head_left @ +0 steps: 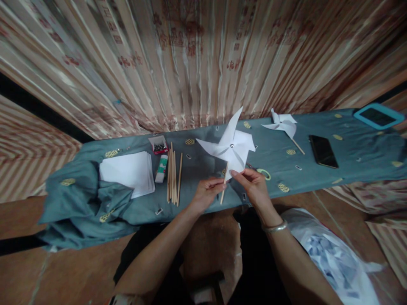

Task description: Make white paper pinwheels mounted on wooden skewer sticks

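Observation:
A white paper pinwheel (222, 146) with a silver pin at its centre is held up over the table, its wooden stick (222, 195) pointing down. My left hand (208, 190) is closed, thumb and fingers pinching that stick. With thumb and fingers, my right hand (252, 184) pinches the lower paper blade of the same pinwheel. Scissors with a green-yellow handle (264, 173) lie just behind my right hand, partly hidden. To the left of my left hand several loose wooden sticks (173, 178) lie side by side.
Left on the green cloth (203, 163) are a glue stick (161, 168), a small box of pins (159, 146) and white paper sheets (127, 171). Another pinwheel (282, 124), a phone (322, 150) and a blue-framed tablet (378, 115) lie right. A plastic bag of paper scraps (330, 254) stands on the floor.

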A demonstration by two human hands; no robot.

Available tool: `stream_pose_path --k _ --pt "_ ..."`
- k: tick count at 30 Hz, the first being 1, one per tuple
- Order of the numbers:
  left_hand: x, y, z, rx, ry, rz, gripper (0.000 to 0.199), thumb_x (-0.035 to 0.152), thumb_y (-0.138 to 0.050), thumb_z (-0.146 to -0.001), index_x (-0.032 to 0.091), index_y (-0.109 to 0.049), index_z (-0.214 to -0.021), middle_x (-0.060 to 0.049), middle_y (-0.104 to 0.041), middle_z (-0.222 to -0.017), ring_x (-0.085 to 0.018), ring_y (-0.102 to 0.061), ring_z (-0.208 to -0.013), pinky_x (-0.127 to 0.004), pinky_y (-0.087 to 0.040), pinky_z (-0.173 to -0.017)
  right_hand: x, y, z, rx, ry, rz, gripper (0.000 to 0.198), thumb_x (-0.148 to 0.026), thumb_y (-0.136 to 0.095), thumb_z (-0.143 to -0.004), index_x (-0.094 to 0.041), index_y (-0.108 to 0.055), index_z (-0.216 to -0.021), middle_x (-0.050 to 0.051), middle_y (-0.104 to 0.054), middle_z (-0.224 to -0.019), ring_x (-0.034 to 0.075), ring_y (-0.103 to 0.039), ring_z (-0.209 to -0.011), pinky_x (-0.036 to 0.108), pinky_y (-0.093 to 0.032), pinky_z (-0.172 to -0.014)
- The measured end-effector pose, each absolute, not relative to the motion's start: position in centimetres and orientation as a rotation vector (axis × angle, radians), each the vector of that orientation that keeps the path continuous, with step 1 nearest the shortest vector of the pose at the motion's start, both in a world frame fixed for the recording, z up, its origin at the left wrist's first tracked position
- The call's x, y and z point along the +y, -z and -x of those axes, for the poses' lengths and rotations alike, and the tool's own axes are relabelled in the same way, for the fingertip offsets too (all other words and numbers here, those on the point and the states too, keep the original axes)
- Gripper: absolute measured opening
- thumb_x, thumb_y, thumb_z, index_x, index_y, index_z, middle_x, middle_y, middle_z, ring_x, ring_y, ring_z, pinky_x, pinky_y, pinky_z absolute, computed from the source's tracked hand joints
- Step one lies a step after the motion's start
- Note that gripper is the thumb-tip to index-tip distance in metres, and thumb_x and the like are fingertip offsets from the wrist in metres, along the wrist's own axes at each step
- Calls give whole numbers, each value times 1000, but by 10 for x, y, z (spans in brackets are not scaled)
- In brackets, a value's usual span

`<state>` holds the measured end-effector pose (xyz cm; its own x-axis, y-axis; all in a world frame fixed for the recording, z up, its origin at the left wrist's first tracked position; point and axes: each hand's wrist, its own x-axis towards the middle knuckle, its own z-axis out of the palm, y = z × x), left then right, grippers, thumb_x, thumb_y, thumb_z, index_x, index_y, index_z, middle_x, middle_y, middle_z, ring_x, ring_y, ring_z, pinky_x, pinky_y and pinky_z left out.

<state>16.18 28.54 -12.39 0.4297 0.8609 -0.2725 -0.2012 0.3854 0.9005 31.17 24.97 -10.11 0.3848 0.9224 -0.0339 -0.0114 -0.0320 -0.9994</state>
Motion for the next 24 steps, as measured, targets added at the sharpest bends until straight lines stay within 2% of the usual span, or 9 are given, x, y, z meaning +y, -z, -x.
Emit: stream_pose_path --k 6,11,16,19,24 --pt "285 124 -164 861 -810 -942 34 40 -88 -55 17 -80 -79 -5 -74 -79 -17 -63 -77 -31 -49 -81 250 104 -307 -1007 -884 1442 27 -43 -82 -66 -22 -74 -80 0 -72 -75 17 -61 -72 30 -48 -72" --pt "284 118 -166 812 -818 -935 32 44 -85 -58 17 -79 -75 -5 -75 -80 -22 -66 -85 -34 -49 -88 249 101 -300 -1044 -950 1428 29 -45 -84 -61 -21 -70 -67 0 -69 -67 16 -60 -67 29 -48 -69" --pt "282 119 -170 800 -804 -939 29 38 -82 -62 16 -80 -80 -5 -75 -79 -21 -66 -83 -34 -48 -88 250 98 -296 -924 -1042 1388 33 -46 -87 -53 -22 -68 -62 -1 -67 -61 14 -57 -59 27 -47 -62" --pt "281 119 -170 819 -807 -943 27 38 -83 -60 16 -79 -76 -5 -75 -77 -21 -66 -82 -34 -49 -87 249 98 -296 -886 -1090 1361 33 -46 -88 -52 -22 -68 -61 -2 -66 -61 14 -56 -59 26 -46 -60" --pt "278 116 -173 809 -815 -927 36 41 -86 -55 16 -80 -80 -6 -76 -78 -21 -66 -82 -34 -49 -87 246 102 -301 -851 -1093 1348 32 -45 -86 -54 -22 -64 -55 -3 -61 -55 13 -53 -57 26 -44 -59"
